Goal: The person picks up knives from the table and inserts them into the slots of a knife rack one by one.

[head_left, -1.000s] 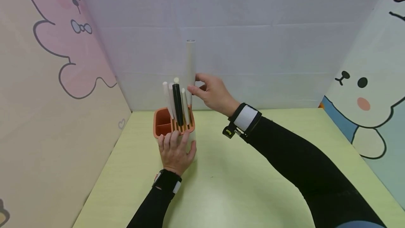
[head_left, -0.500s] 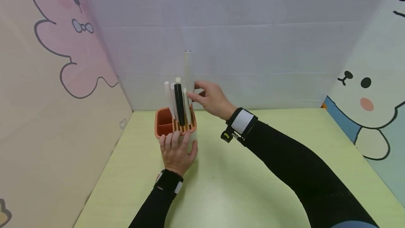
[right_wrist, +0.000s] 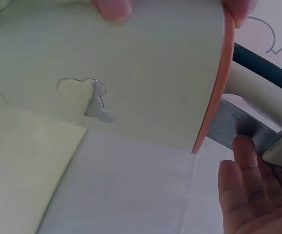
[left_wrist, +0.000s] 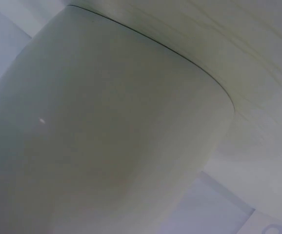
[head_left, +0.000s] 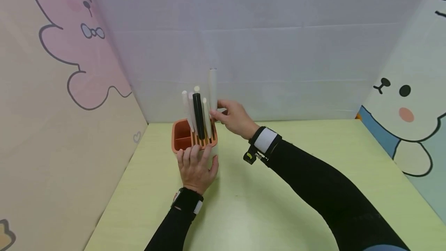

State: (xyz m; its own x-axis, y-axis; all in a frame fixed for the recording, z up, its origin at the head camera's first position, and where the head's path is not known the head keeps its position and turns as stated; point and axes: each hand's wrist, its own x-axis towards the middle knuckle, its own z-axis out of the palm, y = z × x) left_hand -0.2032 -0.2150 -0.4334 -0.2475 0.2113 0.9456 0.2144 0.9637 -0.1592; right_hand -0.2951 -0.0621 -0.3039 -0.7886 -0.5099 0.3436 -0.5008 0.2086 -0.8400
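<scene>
A knife holder (head_left: 173, 136) with an orange top and white body stands toward the back of the table. My left hand (head_left: 198, 169) grips its near side, fingertips over the rim and thumb along the right wall. In the left wrist view the holder's smooth white wall (left_wrist: 107, 122) fills most of the picture. My right hand (head_left: 235, 118) pinches the white handle (head_left: 213, 88) of a knife, upright at the back right slot. In the right wrist view part of its metal blade (right_wrist: 238, 124) shows above the orange rim; the tip is hidden inside.
Several other knives stand in the slots, white-handled ones around a black handle (head_left: 199, 115). Left of them are two orange compartments (head_left: 182, 131). The pale table (head_left: 265, 204) meets a plain back wall (head_left: 278, 69) and side panels with cartoon animals.
The right hand has lowered the knife, so its handle stands lower and more of the blade is inside the holder. The left hand stays on the holder.
</scene>
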